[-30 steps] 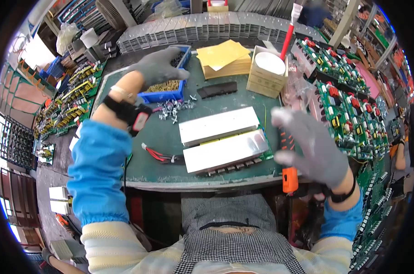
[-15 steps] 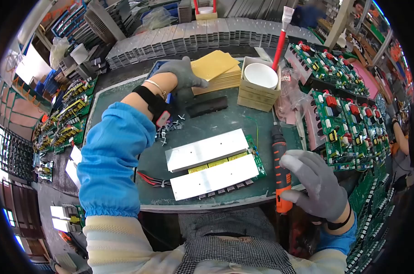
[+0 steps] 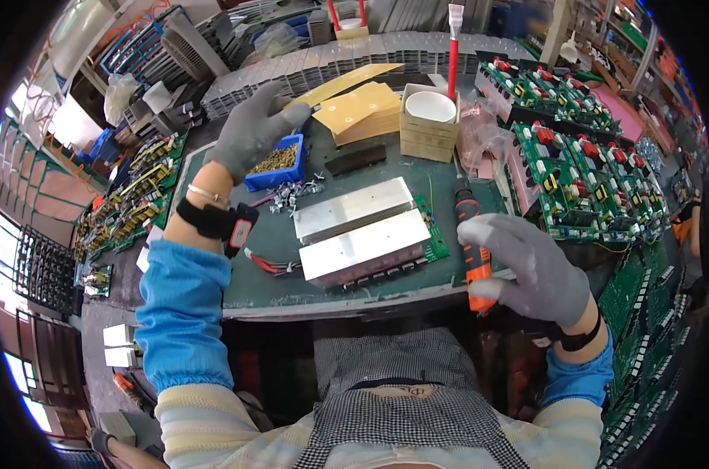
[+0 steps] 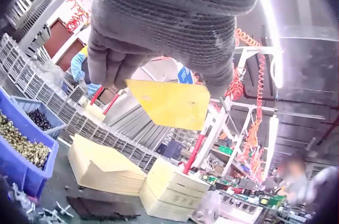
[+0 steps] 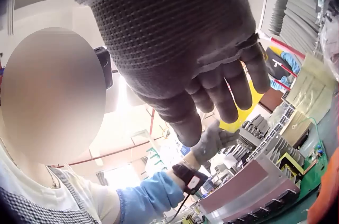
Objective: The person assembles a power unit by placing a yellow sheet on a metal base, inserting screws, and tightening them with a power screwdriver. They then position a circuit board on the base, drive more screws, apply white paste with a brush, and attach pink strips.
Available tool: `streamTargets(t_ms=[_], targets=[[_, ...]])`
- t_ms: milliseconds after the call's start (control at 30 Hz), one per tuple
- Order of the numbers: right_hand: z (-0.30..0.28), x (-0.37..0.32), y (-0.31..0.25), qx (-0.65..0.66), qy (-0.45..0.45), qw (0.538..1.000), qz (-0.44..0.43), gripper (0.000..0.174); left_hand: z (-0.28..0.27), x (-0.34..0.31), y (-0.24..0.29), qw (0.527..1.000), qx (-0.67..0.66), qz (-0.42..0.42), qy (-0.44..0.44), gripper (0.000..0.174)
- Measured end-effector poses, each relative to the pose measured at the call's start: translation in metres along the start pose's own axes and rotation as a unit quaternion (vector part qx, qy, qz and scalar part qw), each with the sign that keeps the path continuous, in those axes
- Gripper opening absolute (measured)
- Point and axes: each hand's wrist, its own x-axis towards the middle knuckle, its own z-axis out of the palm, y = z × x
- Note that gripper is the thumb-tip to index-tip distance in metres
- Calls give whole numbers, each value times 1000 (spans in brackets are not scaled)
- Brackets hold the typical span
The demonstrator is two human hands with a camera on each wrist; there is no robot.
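My gloved left hand (image 3: 253, 131) pinches one thin yellow sheet (image 4: 172, 106) by its edge, raised in the air. Below it lies a stack of the same sheets (image 3: 366, 117). Bent at the knuckles, the gloved right hand (image 3: 530, 270) hovers with fingers spread and holds nothing. Just left of its fingertips is an orange and black power screwdriver (image 3: 478, 281). Mid-table sits a circuit board (image 3: 435, 248) with two long silver heat sinks (image 3: 362, 246) and red and black wires (image 3: 272, 264) at its left end.
A blue bin (image 3: 280, 164) of brass-coloured screws stands at left, loose silver screws (image 3: 296, 194) before it. Right of the stack are a box with a white cup (image 3: 431, 108) and a red-handled brush (image 3: 452, 62). Populated circuit boards (image 3: 585, 184) line the right side.
My left hand went to the yellow stack, then lifted away up and left with one sheet. The right hand stays beside the screwdriver, fingers still loose. The head view shifted slightly.
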Motion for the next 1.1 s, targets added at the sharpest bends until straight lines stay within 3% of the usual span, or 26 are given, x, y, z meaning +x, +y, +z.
streamTargets(t_ms=[100, 167, 200, 233, 367, 500, 600, 667, 800, 833, 933, 1100], targets=[[4, 1, 6, 77, 15, 996, 31, 64, -5, -35, -9, 991, -123, 58, -13, 92], [4, 4, 8, 142, 26, 985, 97, 65, -4, -63, -7, 991, -87, 95, -28, 95], [8, 6, 14, 118, 54, 988, 88, 65, -2, -78, -4, 991, -70, 112, -35, 96], [15, 7, 22, 151, 82, 979, 105, 64, 6, -92, -5, 991, -91, 89, -37, 98], [36, 23, 34, 229, 101, 949, 193, 55, 21, -123, -5, 986, 63, 149, -42, 96], [69, 47, 61, 156, 103, 978, 89, 46, 33, -135, -4, 981, 105, 156, -41, 96], [75, 59, 75, 23, 66, 997, 28, 45, 34, -137, -5, 976, 134, 161, -55, 101], [73, 61, 70, 29, 37, 998, 52, 44, 41, -141, -17, 966, 160, 199, -32, 105], [72, 63, 68, 44, 7, 997, 69, 42, 47, -149, -32, 996, -71, 43, 17, 97], [71, 63, 68, 42, 7, 997, 66, 42, 53, -148, -33, 985, -166, -9, 33, 85], [68, 65, 62, 31, -6, 997, 74, 42, 59, -146, -42, 980, -170, -103, -6, 80], [59, 73, 59, 1, -56, 997, 58, 45, 69, -142, -45, 954, -253, -161, -6, 71]])
